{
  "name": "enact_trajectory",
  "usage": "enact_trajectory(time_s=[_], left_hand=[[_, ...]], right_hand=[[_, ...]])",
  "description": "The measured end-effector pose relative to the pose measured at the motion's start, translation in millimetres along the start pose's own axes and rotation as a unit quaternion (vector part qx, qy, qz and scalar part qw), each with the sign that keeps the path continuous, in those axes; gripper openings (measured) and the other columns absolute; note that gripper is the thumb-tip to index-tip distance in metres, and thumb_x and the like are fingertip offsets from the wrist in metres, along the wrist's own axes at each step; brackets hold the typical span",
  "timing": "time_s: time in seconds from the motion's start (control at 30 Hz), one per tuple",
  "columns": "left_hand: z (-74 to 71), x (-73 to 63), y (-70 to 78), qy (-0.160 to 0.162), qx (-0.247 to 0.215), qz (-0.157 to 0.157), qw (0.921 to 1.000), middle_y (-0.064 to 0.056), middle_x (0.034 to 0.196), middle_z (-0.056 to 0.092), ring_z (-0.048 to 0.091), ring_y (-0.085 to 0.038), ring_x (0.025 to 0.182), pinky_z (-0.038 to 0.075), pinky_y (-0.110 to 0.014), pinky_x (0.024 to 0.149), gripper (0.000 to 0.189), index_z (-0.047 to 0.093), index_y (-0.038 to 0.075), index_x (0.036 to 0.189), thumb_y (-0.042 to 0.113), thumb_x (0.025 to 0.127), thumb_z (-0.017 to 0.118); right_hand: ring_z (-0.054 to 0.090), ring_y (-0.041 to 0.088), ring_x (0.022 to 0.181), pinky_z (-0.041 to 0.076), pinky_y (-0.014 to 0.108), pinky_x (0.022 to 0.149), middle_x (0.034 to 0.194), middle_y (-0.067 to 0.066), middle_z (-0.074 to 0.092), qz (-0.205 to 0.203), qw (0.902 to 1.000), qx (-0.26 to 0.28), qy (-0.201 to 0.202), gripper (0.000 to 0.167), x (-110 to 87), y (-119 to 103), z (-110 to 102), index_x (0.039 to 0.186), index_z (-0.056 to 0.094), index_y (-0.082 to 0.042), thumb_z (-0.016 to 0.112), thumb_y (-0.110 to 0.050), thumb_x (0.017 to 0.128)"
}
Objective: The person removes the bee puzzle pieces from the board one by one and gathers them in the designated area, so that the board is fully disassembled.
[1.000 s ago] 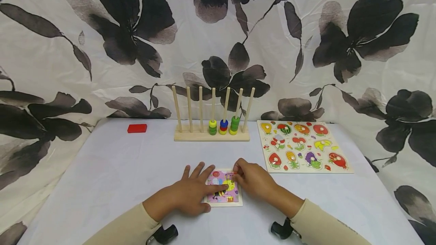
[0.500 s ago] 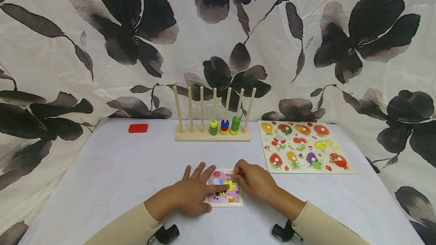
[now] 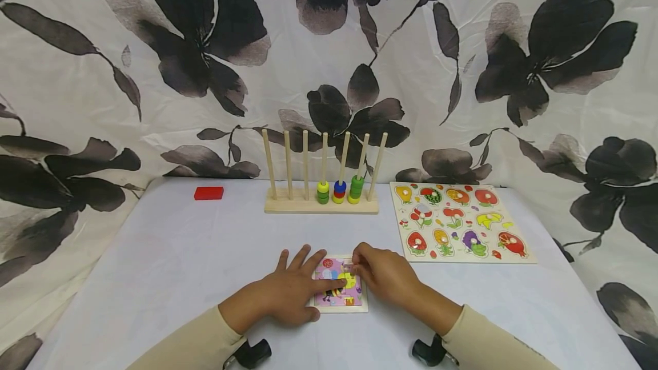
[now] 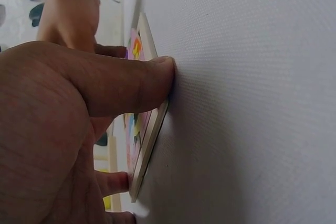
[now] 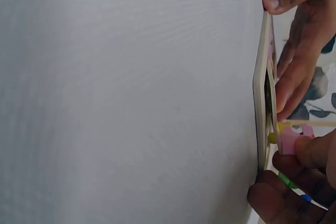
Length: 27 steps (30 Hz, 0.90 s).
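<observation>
A small square jigsaw puzzle with a bee picture, in a pale wooden frame [image 3: 341,309], lies on the white table between the hands. The left hand [image 3: 285,296] is spread over its left side, index finger straight across the picture; in the left wrist view its thumb [image 4: 126,82] lies against the frame's edge. At the upper right corner, the right hand [image 3: 385,276] pinches a pink puzzle piece [image 5: 289,141] between thumb and index finger. The right wrist view shows this side of the picture tilted up from the frame, with a dark gap beneath.
Behind the puzzle stands a wooden peg rack [image 3: 277,205] with coloured rings on some pegs. A fruit puzzle board [image 3: 462,253] lies at right. A red block [image 3: 208,193] sits at the back left. Floral cloth [image 3: 329,44] hangs behind the table.
Both hands keep nearly the same pose on the puzzle. The right hand's knuckles sit very slightly lower than before.
</observation>
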State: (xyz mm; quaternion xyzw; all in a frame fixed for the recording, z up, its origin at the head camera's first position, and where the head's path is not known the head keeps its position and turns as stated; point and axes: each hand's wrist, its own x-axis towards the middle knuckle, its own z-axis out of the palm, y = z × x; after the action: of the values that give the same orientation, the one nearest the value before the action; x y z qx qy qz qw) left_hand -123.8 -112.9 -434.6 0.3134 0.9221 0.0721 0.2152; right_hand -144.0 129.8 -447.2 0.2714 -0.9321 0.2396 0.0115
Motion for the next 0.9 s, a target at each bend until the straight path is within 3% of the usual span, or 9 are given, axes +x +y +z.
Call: enact_trajectory(time_s=[0.27, 0.47, 0.9], left_hand=[[-1.1, -0.8, 1.0, -0.002, 0.000, 0.000, 1.0000, -0.013, 0.169, 0.017, 0.009, -0.047, 0.153, 0.012, -0.077, 0.111, 0.068, 0.042, 0.054, 0.152, 0.043, 0.091, 0.072], [-3.6, -2.2, 2.8, -0.004, -0.003, -0.002, 1.0000, -0.013, 0.169, 0.017, 0.009, -0.046, 0.153, 0.012, -0.076, 0.111, 0.068, 0.043, 0.053, 0.152, 0.042, 0.091, 0.072], [-3.9, -1.2, 2.2, -0.005, -0.002, 0.000, 1.0000, -0.012, 0.168, 0.018, 0.009, -0.046, 0.153, 0.012, -0.077, 0.111, 0.068, 0.042, 0.054, 0.152, 0.042, 0.091, 0.072]], right_hand=[[0.047, 0.005, 0.058, 0.041, 0.026, 0.053, 0.069, -0.014, 0.053, 0.023, 0.9997, -0.001, 0.006, 0.014, 1.6, -1.4, -0.8, 0.096, 0.061, -0.019, 0.075, -0.017, 0.095], [0.050, 0.006, 0.059, 0.044, 0.026, 0.054, 0.068, -0.014, 0.055, 0.058, 0.9978, 0.028, -0.016, 0.011, 7.7, -0.2, -2.7, 0.095, 0.063, -0.017, 0.074, -0.014, 0.095], [0.056, 0.011, 0.065, 0.047, 0.029, 0.058, 0.070, -0.005, 0.061, 0.148, 0.9773, 0.138, -0.063, 0.005, 19.7, 5.6, -1.8, 0.094, 0.065, -0.009, 0.069, -0.009, 0.096]])
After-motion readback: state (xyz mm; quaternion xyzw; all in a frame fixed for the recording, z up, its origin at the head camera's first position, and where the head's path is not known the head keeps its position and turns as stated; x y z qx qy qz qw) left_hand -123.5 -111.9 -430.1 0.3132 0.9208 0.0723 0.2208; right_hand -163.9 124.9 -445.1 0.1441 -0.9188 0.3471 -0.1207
